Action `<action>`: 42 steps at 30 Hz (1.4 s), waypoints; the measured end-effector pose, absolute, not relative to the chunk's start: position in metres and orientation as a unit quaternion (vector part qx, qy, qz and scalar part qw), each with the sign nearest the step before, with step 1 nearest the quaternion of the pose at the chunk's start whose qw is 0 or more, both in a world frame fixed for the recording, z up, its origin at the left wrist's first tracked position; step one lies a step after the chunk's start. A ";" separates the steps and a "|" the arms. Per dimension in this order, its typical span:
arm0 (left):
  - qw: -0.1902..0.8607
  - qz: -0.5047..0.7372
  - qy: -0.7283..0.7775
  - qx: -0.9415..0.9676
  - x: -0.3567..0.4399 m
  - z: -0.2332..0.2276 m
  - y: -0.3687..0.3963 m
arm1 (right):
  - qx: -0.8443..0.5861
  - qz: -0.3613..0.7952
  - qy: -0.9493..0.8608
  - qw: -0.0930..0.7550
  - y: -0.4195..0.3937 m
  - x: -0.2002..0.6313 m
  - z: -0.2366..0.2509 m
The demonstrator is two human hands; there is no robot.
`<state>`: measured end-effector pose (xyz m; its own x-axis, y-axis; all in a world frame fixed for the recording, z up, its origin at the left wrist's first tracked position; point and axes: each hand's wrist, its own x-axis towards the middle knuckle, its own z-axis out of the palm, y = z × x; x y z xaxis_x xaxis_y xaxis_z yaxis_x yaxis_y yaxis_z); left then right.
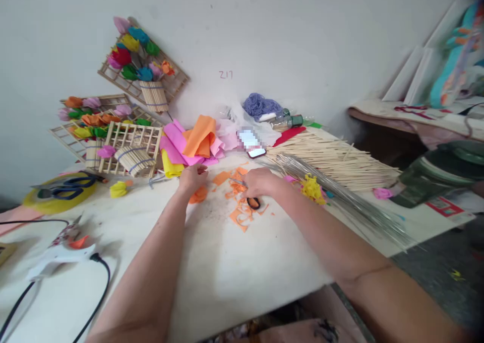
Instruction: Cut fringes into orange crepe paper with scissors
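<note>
Evidently, a pair of black-handled scissors (248,202) is grasped in the right hand (260,183), with the blades directed left over the work; the exact placement of the fingers is partly hidden. Under and around the blades, cut orange crepe-paper scraps (239,218) are spread across the middle of the table (204,262). The left hand (192,178) is held low with its fingers bent; whether anything is pinched there cannot be told. A rounded orange paper piece (198,196) lies just beside it, on the near right.

The step in hand is judged to be paper cutting. For a clean edge, the sheet should be kept taut by the left fingers, clear of the blades, and curves should be made by turning the paper rather than the scissors. Loose offcuts should be brushed aside so that none is caught in the cut.

As to containers, pots of bundled sticks (154,96) are noted on the far left, filled with multicoloured paper flowers (130,43) and backed by lattice frames (176,78). Clear plastic bottles (282,124) lie at the far side; their contents cannot be made out. On the right, a dark green lidded jar (419,179) is observed, its contents likewise undetermined.
</note>
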<state>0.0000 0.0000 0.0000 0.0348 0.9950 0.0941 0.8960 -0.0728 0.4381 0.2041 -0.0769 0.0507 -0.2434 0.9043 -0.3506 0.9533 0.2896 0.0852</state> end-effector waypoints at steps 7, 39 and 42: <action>0.109 0.145 0.671 0.719 0.000 -0.002 -0.001 | 0.604 -0.070 0.772 0.183 -0.083 0.199 0.055; 0.087 0.153 0.684 0.707 0.031 -0.002 -0.011 | 0.609 -0.116 0.762 0.188 -0.088 0.209 0.057; 0.087 0.172 0.686 0.702 0.033 -0.001 -0.012 | 0.607 -0.125 0.760 0.197 -0.091 0.212 0.058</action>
<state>0.0326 -0.0115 -0.0005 0.0011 0.9926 0.1217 0.9327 -0.0449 0.3578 0.2123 -0.0905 0.0579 -0.1853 0.8730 -0.4511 0.9714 0.2322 0.0504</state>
